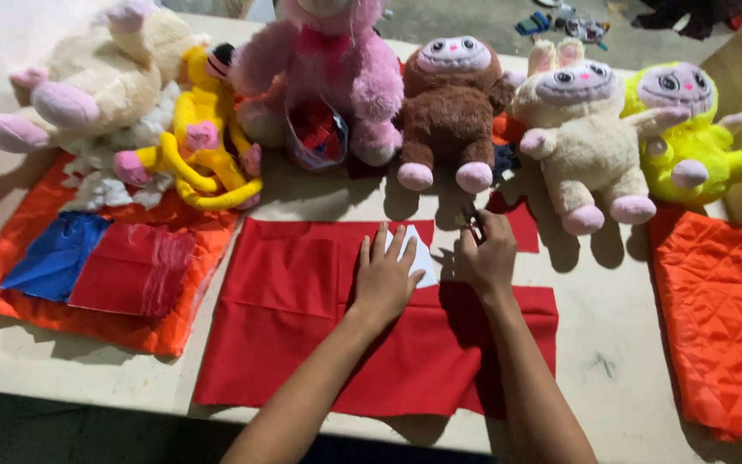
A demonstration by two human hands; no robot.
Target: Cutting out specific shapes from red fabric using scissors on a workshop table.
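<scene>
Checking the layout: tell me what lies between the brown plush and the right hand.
In the head view, bare table lies between the brown plush and the right hand, which holds scissors.

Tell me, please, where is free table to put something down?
Bare table lies between the red cloth and the orange quilted pad. Another strip runs below the pink plush. The back row of plush toys is crowded.

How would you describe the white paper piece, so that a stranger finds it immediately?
Start at the large red cloth sheet on the beige table. Near its upper edge, the left hand presses flat on a small white paper piece, the only white thing on the red.
</scene>
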